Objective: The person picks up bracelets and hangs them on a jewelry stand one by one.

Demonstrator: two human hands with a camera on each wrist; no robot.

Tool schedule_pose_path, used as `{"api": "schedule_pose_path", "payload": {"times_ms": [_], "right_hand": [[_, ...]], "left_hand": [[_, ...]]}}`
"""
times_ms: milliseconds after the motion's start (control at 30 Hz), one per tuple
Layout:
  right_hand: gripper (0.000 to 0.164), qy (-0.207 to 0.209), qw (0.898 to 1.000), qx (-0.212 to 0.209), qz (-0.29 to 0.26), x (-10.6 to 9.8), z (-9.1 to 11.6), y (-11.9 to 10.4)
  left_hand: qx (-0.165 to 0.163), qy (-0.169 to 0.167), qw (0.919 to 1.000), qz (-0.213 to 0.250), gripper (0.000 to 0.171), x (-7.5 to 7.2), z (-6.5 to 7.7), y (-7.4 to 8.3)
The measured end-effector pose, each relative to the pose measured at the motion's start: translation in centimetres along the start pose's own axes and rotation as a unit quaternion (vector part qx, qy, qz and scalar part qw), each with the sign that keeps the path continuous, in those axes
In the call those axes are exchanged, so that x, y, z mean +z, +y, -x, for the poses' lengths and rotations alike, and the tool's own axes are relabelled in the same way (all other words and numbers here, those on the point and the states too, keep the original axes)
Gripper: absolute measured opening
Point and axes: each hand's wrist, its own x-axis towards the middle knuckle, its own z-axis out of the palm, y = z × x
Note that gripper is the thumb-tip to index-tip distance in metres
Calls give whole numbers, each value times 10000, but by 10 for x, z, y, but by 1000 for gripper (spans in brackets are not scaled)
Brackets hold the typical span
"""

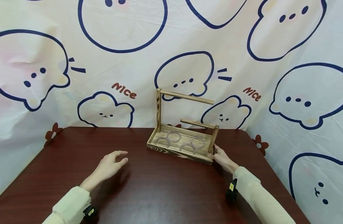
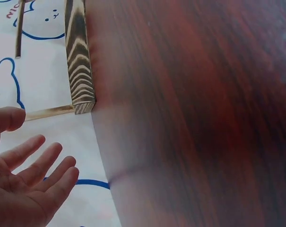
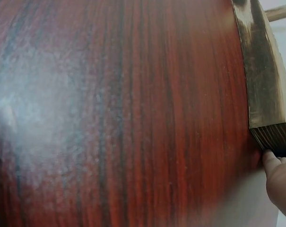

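Observation:
A wooden rack point(image 1: 182, 153) with a shallow tray base stands toward the back of the table. A tall post with a round bar rises at its left end, and a shorter post with another bar at its right end. Several pale rings point(image 1: 198, 142) show in the tray. My right hand point(image 1: 222, 158) grips the rack's right end by the lower corner; in the right wrist view its fingertips point(image 3: 270, 158) meet the end face. My left hand point(image 1: 111, 165) hovers over the table left of the rack, fingers loosely bent, holding nothing. In the left wrist view its palm and spread fingers show.
The dark red-brown table point(image 1: 149, 193) spreads around the rack and both hands. Behind it and along the sides hangs a white cloth point(image 1: 143, 71) with blue bear drawings. A wrist camera point(image 1: 90, 213) sits at the left sleeve, another point(image 1: 231, 191) at the right.

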Motion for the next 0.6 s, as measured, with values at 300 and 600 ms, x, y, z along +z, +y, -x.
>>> {"api": "schedule_pose_path", "payload": {"times_ms": [300,600], "right_hand": [[82,-280,9994,-92,-157,-5,-3,-1],[81,-280,9993,-114,196,-4,-5,-4]], "left_hand": [[59,36,9999,76,37,4,0,1],[225,131,9983,521,38,17,-10,3]]}}
